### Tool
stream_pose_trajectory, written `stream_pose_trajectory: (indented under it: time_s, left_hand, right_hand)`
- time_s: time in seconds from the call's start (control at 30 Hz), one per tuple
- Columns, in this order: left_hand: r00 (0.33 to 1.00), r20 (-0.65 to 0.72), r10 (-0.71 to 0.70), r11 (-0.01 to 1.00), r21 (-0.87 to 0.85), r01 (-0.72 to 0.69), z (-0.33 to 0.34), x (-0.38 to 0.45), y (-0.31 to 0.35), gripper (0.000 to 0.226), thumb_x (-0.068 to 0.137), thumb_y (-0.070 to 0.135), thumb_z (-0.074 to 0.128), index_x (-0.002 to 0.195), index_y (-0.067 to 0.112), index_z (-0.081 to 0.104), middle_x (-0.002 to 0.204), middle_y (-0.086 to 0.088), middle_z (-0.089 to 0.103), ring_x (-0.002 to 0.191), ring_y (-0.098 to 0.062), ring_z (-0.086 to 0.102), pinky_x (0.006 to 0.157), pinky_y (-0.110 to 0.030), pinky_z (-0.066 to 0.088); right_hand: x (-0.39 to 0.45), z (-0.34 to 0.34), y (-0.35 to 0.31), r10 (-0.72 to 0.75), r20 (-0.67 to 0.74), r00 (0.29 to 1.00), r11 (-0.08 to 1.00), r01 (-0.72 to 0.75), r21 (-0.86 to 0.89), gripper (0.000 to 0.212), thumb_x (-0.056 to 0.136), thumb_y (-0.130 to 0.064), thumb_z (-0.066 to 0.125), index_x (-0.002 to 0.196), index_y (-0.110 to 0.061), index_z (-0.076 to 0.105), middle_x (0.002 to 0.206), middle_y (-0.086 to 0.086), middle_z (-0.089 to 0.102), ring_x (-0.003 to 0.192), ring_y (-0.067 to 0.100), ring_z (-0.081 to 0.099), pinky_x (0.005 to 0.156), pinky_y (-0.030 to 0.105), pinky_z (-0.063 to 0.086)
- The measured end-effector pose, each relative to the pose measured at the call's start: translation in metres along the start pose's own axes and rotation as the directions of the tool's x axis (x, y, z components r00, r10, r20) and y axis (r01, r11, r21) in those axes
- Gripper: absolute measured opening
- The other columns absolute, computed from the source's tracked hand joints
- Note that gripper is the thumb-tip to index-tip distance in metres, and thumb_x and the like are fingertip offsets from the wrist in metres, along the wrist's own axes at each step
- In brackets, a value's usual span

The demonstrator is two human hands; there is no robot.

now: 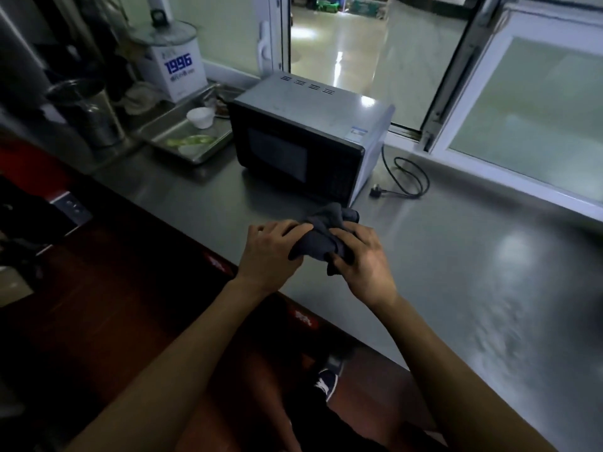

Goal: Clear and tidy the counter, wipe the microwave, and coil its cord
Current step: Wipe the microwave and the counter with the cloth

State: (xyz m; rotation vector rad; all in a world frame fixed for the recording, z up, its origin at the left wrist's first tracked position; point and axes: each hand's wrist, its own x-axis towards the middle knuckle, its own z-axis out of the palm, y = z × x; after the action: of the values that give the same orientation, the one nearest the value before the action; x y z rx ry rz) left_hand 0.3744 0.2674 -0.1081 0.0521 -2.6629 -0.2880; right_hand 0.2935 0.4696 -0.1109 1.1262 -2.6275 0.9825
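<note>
A dark grey cloth (pixel 323 233) is bunched up over the steel counter (pixel 456 256), just in front of the microwave. My left hand (pixel 272 252) grips its left side and my right hand (pixel 362 259) grips its right side, fingers curled into the fabric. The microwave (pixel 310 132) stands behind the cloth, door closed, black front facing me, grey top bare. Its black cord (pixel 411 177) lies in a loose loop on the counter to the right of the microwave, the plug (pixel 375 192) lying unplugged near the microwave's front right corner.
A metal tray (pixel 169 125) with a white cup (pixel 200 117) and green scraps sits left of the microwave. Behind it stand a white "1996" bucket (pixel 173 66) with a lid and a steel container (pixel 88 115). An open window (pixel 359 44) is behind.
</note>
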Motion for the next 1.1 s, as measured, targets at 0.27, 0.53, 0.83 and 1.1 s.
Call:
stream_pose_trajectory:
  time_s: [0.27, 0.53, 0.83, 1.1]
  left_hand:
    - [1.000, 0.021, -0.019, 0.998, 0.053, 0.017, 0.018, 0.075, -0.045, 0.057, 0.075, 0.030, 0.071, 0.131, 0.029, 0.058, 0.123, 0.006, 0.063, 0.102, -0.022, 0.061, 0.080, -0.040, 0.039]
    - [1.000, -0.006, 0.015, 0.996, 0.083, -0.014, 0.047, 0.160, -0.066, 0.060, 0.073, 0.032, 0.071, 0.132, 0.032, 0.058, 0.124, 0.008, 0.062, 0.105, -0.019, 0.060, 0.085, -0.039, 0.037]
    - [0.998, -0.039, 0.041, 0.997, 0.060, -0.038, 0.060, 0.250, -0.065, 0.059, 0.075, 0.033, 0.068, 0.133, 0.032, 0.057, 0.124, 0.007, 0.062, 0.105, -0.022, 0.059, 0.085, -0.041, 0.040]
    - [0.995, -0.021, 0.094, 0.990, -0.103, -0.096, 0.091, 0.305, -0.090, 0.052, 0.082, 0.030, 0.066, 0.134, 0.022, 0.060, 0.122, -0.002, 0.064, 0.108, -0.029, 0.058, 0.088, -0.045, 0.042]
  right_hand:
    - [0.091, 0.021, 0.029, -0.017, -0.076, 0.997, 1.000, 0.018, 0.010, 0.044, 0.084, -0.016, 0.074, 0.127, -0.012, 0.065, 0.132, 0.007, 0.057, 0.119, 0.026, 0.049, 0.104, 0.028, 0.037]
    - [0.165, 0.013, 0.069, -0.022, -0.143, 0.989, 1.000, 0.024, 0.011, 0.046, 0.080, -0.012, 0.073, 0.125, -0.011, 0.066, 0.129, 0.010, 0.059, 0.117, 0.031, 0.052, 0.104, 0.033, 0.039]
    - [0.238, -0.019, 0.100, -0.018, -0.204, 0.979, 0.998, 0.006, -0.058, 0.044, 0.081, -0.012, 0.067, 0.124, -0.007, 0.065, 0.127, 0.014, 0.059, 0.116, 0.035, 0.051, 0.102, 0.039, 0.040]
    - [0.281, -0.009, 0.121, 0.089, -0.238, 0.967, 0.985, -0.121, -0.123, 0.046, 0.082, -0.011, 0.069, 0.127, -0.007, 0.063, 0.130, 0.015, 0.057, 0.119, 0.034, 0.049, 0.104, 0.036, 0.037]
